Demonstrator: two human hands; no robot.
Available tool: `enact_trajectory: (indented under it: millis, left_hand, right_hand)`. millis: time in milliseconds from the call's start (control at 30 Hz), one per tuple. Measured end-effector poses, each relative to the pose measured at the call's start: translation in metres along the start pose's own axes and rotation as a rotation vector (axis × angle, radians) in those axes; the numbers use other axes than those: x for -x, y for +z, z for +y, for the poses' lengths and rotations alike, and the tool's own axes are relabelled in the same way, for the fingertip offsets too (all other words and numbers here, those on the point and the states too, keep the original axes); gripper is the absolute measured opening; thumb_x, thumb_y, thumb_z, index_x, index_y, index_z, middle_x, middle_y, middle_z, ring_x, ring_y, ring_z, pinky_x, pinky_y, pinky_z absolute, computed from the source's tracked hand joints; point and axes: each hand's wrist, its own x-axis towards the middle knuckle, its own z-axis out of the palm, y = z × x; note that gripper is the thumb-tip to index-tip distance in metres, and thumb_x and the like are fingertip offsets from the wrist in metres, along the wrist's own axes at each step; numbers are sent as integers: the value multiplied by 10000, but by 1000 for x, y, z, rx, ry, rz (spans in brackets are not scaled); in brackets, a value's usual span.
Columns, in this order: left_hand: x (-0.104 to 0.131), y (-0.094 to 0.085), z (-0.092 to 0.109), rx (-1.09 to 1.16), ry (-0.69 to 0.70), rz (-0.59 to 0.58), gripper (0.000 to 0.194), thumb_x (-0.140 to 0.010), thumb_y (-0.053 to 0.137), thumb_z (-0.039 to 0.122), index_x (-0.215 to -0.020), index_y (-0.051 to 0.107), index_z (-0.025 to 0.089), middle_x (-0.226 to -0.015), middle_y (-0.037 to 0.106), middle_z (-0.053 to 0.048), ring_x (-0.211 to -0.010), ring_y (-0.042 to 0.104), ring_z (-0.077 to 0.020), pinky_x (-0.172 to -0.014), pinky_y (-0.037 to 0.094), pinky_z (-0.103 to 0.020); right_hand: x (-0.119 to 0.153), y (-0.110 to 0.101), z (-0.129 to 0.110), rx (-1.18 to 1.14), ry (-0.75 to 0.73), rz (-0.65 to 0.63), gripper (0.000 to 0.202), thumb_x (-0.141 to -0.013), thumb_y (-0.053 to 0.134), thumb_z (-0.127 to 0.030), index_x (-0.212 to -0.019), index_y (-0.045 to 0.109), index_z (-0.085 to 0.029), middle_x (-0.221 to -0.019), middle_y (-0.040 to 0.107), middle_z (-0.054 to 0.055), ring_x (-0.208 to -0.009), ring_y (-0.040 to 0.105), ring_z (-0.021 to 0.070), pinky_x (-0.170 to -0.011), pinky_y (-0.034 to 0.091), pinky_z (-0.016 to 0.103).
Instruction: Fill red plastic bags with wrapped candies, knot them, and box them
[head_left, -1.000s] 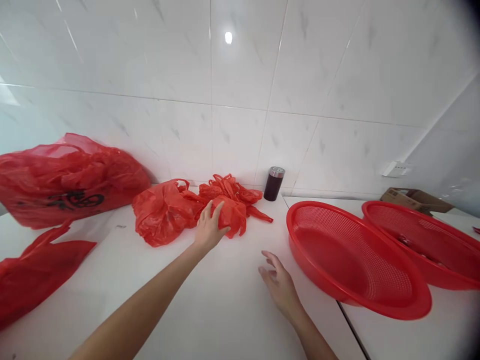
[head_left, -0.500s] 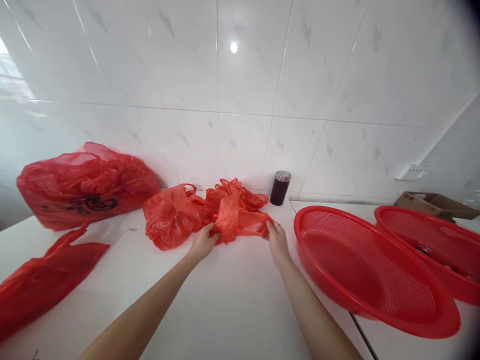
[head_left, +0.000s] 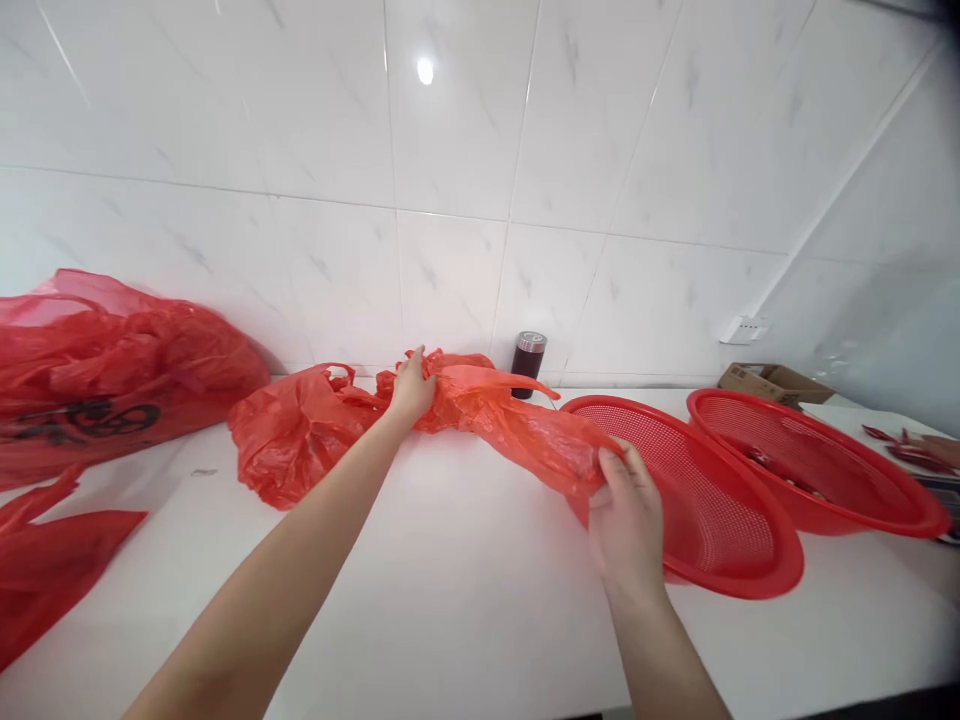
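Observation:
A thin red plastic bag [head_left: 525, 430] is drawn out long from a heap of crumpled bags. My right hand [head_left: 626, 505] pinches its near right end, over the edge of a red plastic basin [head_left: 742, 590]. At the heap, my left hand [head_left: 412, 390] is closed on red plastic at the bag's other end; its fingertips are partly lost among the folds. Beside my left forearm lies a bunched red bag [head_left: 292, 425] with a loop handle on top.
A large stuffed red bag with black print [head_left: 142, 380] leans against the tiled wall, and another red bag [head_left: 64, 555] lies in front. A dark tumbler [head_left: 528, 360] stands behind the stretched bag. Farther right are a second red basin [head_left: 840, 515] and a cardboard box [head_left: 780, 385].
My right hand has pulled the bag right and nearer, stretching it out to the basin. My left hand has moved slightly up onto the heap. The view has turned right.

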Motion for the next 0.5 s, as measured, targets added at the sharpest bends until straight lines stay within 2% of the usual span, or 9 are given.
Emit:
enact_trajectory:
  millis: [67, 133, 167, 200, 267, 300, 367, 400, 500]
  left_hand:
    - [24, -12, 15, 15, 12, 62, 529, -855, 496, 196, -1380, 438, 175, -1402, 500, -146, -1315, 439, -286, -1057, 376, -438]
    - [65, -20, 29, 9, 70, 150, 498, -896, 411, 205, -1392, 399, 248, -1471, 427, -85, -1369, 369, -244, -1101, 332, -436]
    - [89, -21, 33, -39, 167, 234, 439, -904, 414, 226, -1340, 451, 265, -1468, 425, -76, -1382, 348, -257, -1116, 304, -475]
    - [114, -19, 36, -120, 275, 220, 357, -898, 454, 255, -1244, 531, 290, -1483, 407, -58, -1404, 306, -284, -1130, 264, -525]
    - [155, -7, 32, -303, 438, 36, 210, -843, 563, 291, -1034, 645, 317, -1515, 365, -31, -1438, 198, -362, -1122, 181, -635]
    - [170, 1, 26, -375, 457, -67, 207, -809, 600, 269, -1002, 663, 311, -1533, 338, -40, -1443, 157, -392, -1110, 162, -667]
    - [186, 14, 5, -483, 363, -211, 268, -760, 623, 195, -1000, 684, 296, -1551, 304, -67, -1439, 123, -440, -1079, 152, -715]
    - [188, 16, -9, -519, 283, -240, 309, -749, 613, 166, -1023, 686, 288, -1550, 303, -86, -1434, 128, -456, -1064, 155, -730]
    - [178, 2, -47, -522, 12, -236, 373, -762, 545, 137, -1096, 666, 250, -1540, 316, -128, -1415, 208, -452, -1060, 216, -697]
  right_hand:
    - [3, 0, 6, 23, 38, -51, 257, -826, 631, -427, -979, 621, -220, -975, 656, 45, -863, 622, 185, -707, 506, 284]
    - [8, 2, 15, 48, 76, -101, 267, -826, 628, -421, -1010, 623, -228, -1009, 667, 47, -891, 622, 189, -710, 503, 279]
    - [13, 4, 19, 56, 104, -133, 265, -832, 619, -412, -1028, 621, -234, -1013, 674, 42, -890, 623, 184, -712, 502, 277]
    - [18, 7, 23, 59, 138, -179, 257, -838, 609, -400, -1039, 620, -240, -1008, 680, 36, -875, 625, 177, -715, 501, 274]
    - [31, 13, 28, 56, 212, -315, 231, -842, 595, -367, -1034, 627, -243, -986, 686, 23, -838, 627, 158, -729, 500, 267]
    - [38, 16, 30, 56, 238, -388, 218, -842, 591, -350, -1023, 637, -238, -966, 686, 18, -815, 623, 147, -732, 498, 261]
    - [49, 19, 30, 71, 268, -496, 210, -844, 577, -327, -1008, 657, -223, -878, 676, 9, -733, 600, 127, -688, 486, 240]
    - [53, 18, 29, 78, 278, -515, 219, -845, 569, -321, -1013, 663, -216, -825, 663, 5, -688, 583, 119, -653, 476, 232]
    - [50, 5, 25, 43, 282, -394, 245, -832, 574, -321, -1047, 644, -227, -762, 637, -6, -619, 562, 119, -594, 461, 234]
